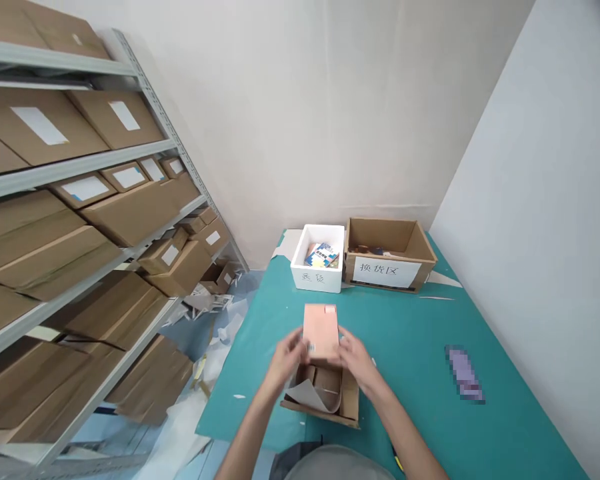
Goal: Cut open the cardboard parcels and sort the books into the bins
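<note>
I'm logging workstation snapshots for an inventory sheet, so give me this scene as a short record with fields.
Left hand: on the left side of the pink box
Right hand: on the right side of the same box
Below the hands: open cardboard carton with pale paper inside
Surface: green tabletop
Back of table: white bin with printed items, beside a larger labelled cardboard bin
Table's right side: purple item, blurred out
Far left: metal shelving with cardboard boxes
</note>
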Tool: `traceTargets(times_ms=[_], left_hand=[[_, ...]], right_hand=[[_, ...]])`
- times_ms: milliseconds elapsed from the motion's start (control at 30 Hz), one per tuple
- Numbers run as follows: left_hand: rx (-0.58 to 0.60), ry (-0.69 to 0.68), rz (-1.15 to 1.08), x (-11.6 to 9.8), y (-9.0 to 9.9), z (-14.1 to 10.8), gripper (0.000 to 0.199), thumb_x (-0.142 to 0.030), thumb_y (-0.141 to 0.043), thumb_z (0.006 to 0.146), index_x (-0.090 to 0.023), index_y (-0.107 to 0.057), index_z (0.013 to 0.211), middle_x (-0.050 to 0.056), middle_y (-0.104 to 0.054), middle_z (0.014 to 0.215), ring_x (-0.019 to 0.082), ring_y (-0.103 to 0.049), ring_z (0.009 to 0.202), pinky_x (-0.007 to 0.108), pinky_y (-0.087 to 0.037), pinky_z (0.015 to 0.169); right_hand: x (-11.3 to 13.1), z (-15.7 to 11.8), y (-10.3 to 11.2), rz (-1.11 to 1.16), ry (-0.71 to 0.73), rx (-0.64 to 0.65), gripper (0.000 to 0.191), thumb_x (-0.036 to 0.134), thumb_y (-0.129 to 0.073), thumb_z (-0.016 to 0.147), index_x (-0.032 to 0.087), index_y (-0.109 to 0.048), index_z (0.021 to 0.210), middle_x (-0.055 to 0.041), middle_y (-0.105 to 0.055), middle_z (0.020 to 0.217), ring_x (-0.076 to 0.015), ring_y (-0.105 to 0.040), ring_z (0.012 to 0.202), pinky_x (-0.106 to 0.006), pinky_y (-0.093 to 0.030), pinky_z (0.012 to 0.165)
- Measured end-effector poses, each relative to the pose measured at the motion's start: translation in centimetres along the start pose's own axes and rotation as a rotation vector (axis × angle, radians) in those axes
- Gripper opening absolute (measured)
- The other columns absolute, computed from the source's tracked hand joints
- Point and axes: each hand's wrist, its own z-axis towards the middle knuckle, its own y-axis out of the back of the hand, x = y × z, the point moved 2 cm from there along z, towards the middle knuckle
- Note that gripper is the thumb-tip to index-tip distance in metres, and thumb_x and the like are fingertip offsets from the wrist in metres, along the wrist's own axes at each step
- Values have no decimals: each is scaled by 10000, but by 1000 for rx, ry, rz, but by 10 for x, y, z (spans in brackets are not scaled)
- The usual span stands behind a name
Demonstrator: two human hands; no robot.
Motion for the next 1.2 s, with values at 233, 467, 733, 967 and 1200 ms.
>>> traceTargets(times_ms=[233, 467, 733, 967, 1200], left_hand=[[-272, -264, -34, -118, 11, 87, 603, -570, -791, 854, -210, -705, 1331, 151, -736, 1236, 290, -697, 1201, 443, -564, 1044], [-293, 144, 94, 22, 56, 3, 591, -516, -806, 780, -158, -692, 1236, 96, -735, 968, 237, -726, 917, 403, -589, 871], [81, 325, 696, 99, 45, -98, 309, -366, -808, 812, -186, -792, 1063, 175, -781, 1093, 348, -726, 1037, 451, -540, 959], [189, 177, 687, 61, 33, -99, 251, -198, -611, 946, -224, -807, 1101, 103, -780, 1070, 254, -719, 930, 365, -540, 873], [271, -27, 408, -17, 30, -111, 194, -145, -661, 903, -246, -790, 1006, 87, -637, 1429, 249, -624, 1293, 360, -527, 1020]], right_hand=[[114, 79, -27, 22, 298, -88, 736, 584, -867, 772, 243, -673, 1394, -133, -718, 1406, -306, -667, 1353, -539, -504, 1201], [-29, 7, 66, -104, 51, -297, 617, 638, -862, 710, 197, -757, 1129, -144, -796, 1214, -315, -736, 1199, -558, -536, 1123], [-114, -89, 77, -493, -102, -195, 509, 578, -840, 785, 199, -767, 1117, -139, -785, 1171, -307, -736, 1122, -482, -584, 1001], [-109, -78, 38, -973, -58, 92, 725, 284, -851, 794, 250, -637, 1487, -109, -750, 1234, -296, -719, 1084, -442, -563, 988], [-69, -54, -17, -707, 137, 274, 421, 145, -655, 871, 219, -787, 1264, -76, -814, 1109, -315, -749, 1081, -412, -594, 939]])
